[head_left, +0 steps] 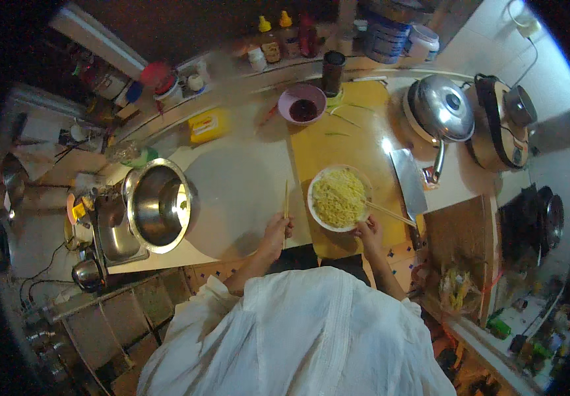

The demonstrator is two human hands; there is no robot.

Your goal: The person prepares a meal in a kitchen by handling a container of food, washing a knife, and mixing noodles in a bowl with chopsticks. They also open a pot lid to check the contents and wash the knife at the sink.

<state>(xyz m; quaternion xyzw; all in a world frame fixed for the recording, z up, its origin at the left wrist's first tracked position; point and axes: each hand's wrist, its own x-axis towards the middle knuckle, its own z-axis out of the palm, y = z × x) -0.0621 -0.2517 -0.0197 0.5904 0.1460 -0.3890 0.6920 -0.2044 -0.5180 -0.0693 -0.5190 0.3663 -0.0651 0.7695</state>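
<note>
My left hand (279, 231) is closed around light wooden chopsticks (286, 198), which point away from me. My right hand (370, 233) grips the near right rim of a white bowl (334, 228). Yellow noodles (338, 195) fill this bowl, which is on a yellow cutting board (359, 148). More wooden chopsticks (394, 214) rest with one end in the noodles and stick out to the right, above my right hand. A cleaver (408, 178) lies along the board's right edge. At the board's far left corner is a pink bowl (318, 94) with dark liquid.
Left of me, a large steel basin (134, 218) stands beside the sink (119, 237). A lidded pan (443, 109) and a large pot (488, 133) are at the far right. Behind the board are a dark cylindrical container (333, 74) and a shelf of bottles (269, 44). A yellow packet (208, 125) lies far left.
</note>
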